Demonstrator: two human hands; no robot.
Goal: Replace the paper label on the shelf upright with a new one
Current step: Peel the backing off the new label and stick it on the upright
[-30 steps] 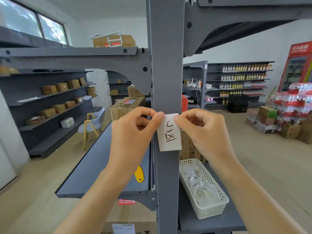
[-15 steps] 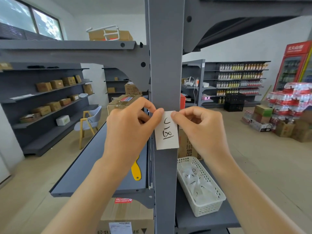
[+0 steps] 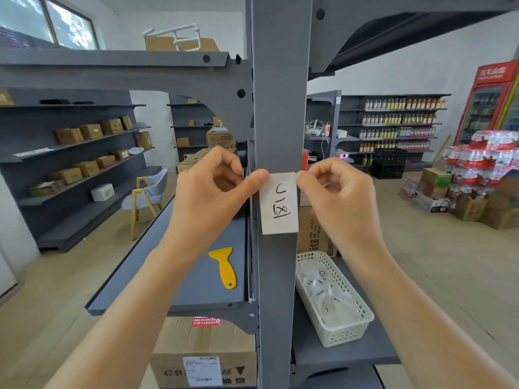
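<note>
A white paper label [image 3: 279, 204] with black handwriting lies flat against the grey shelf upright [image 3: 280, 108] at chest height. My left hand [image 3: 209, 189] pinches its top left corner with thumb and forefinger. At the top right corner my right hand [image 3: 338, 192] pinches it the same way. The lower half of the label is bare.
A yellow plastic scraper [image 3: 224, 266] lies on the grey shelf [image 3: 174, 276] to the left of the upright. A white perforated basket [image 3: 341, 325] with clear sleeves sits on the shelf to the right. Cardboard boxes [image 3: 202, 352] stand below. Shelving, a chair and drink packs stand further off.
The label now sits straighter and centred on the upright's face. Both hands have kept their pinch on its top corners; the view has shifted slightly.
</note>
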